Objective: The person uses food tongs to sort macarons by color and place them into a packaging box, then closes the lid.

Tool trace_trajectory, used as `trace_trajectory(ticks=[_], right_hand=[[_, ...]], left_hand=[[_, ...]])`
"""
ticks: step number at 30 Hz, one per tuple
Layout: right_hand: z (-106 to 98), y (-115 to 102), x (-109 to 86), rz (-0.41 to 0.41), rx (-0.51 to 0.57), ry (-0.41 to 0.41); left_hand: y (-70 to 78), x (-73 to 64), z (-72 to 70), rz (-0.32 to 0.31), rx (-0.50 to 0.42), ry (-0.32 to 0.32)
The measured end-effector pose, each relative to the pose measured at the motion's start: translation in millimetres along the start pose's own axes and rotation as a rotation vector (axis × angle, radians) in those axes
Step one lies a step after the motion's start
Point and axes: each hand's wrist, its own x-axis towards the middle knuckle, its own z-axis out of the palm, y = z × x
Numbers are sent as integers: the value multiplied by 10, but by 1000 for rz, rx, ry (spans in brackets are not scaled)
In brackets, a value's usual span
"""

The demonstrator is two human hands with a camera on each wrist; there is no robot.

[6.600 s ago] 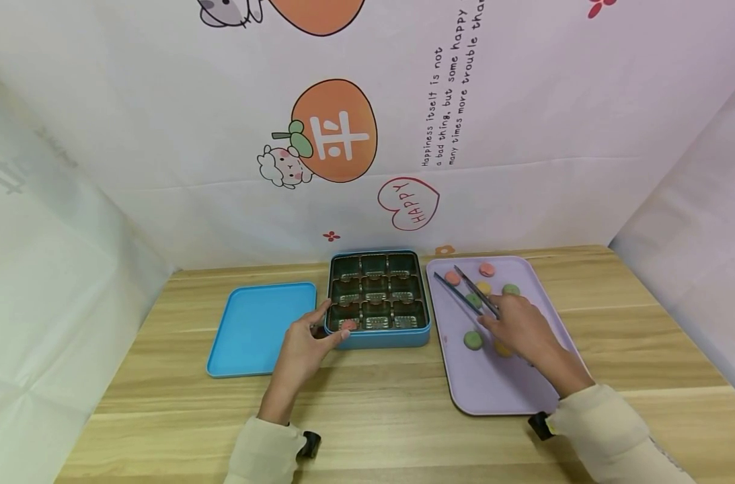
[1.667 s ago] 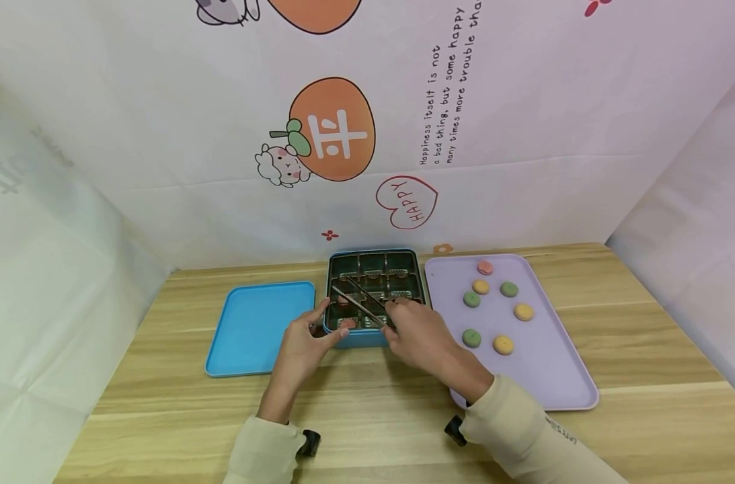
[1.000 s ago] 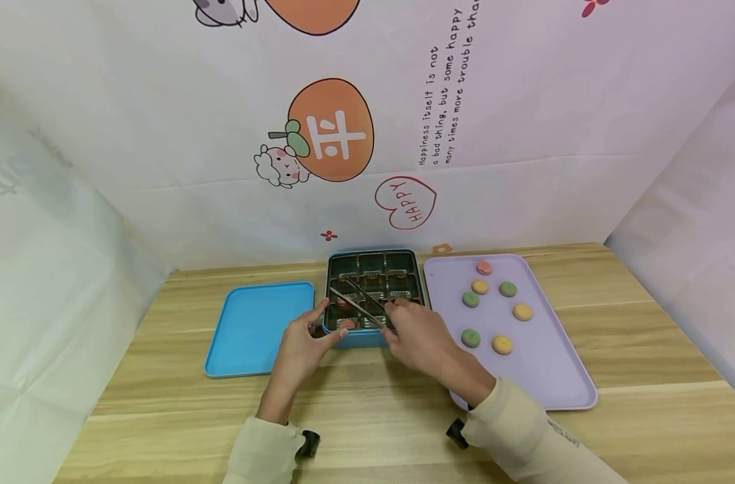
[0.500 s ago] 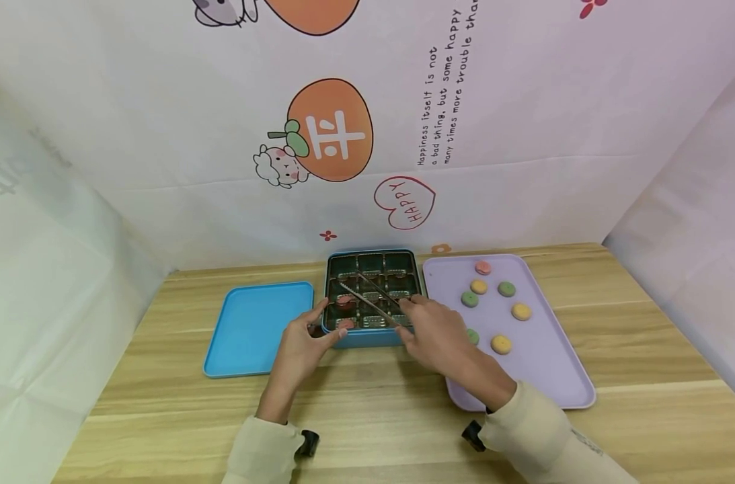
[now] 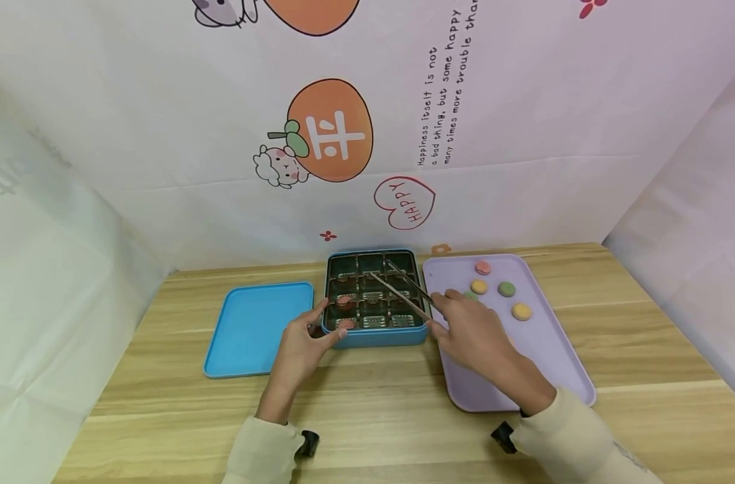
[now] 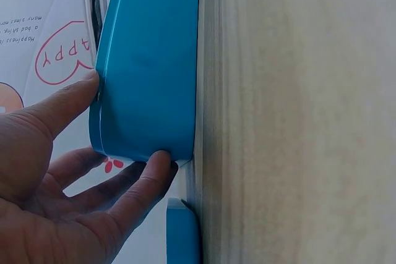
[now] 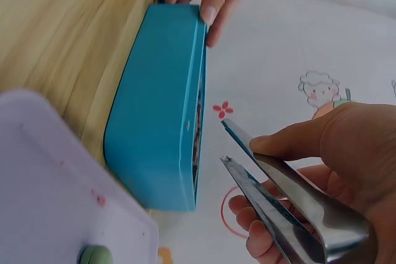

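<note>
My left hand [image 5: 300, 346] holds the near left corner of a blue tin box [image 5: 379, 338], thumb at the rim and fingers against the side wall [image 6: 151, 60]. A clear plastic insert divides the box into several compartments. One pink macaron [image 5: 346, 324] sits in the front left compartment, another pink macaron [image 5: 344, 300] in the one behind it. My right hand [image 5: 473, 336] grips metal tongs [image 7: 297, 190] just right of the box. The tongs' arms are spread with nothing between them, and their tips overlap the back right compartments in the head view.
Right of the box lies a lilac tray [image 5: 543, 363] with several macarons, among them a pink macaron [image 5: 483, 267] and a yellow macaron [image 5: 521, 311]. My right hand hides part of it. A flat blue lid [image 5: 261, 329] lies left of the box.
Since the first frame, a pink macaron has gone from the tray to the middle left compartment. Lately the right hand has drawn the tongs rightward, off that macaron. The left hand stays put.
</note>
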Motion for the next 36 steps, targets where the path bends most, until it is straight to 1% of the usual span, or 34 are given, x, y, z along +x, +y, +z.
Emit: trace_trajectory(ticks=[12,18,27,33,36], right_hand=[[-65,310,-96,40,35,78],[-113,483,-151,88,27,66],[-144,769,-221,78,-2,102],[-146,901,-257,114,3,78],[-142,969,-268,126,17,79]], left_hand=[[-4,14,1,-6,-6,-10],[2,11,-1,-6,-13,-11],[-3,9,-5,-17,-7,-5],[-9,12,-4,-13,-6,-9],[-10,13,-2,-10,-8,-11]])
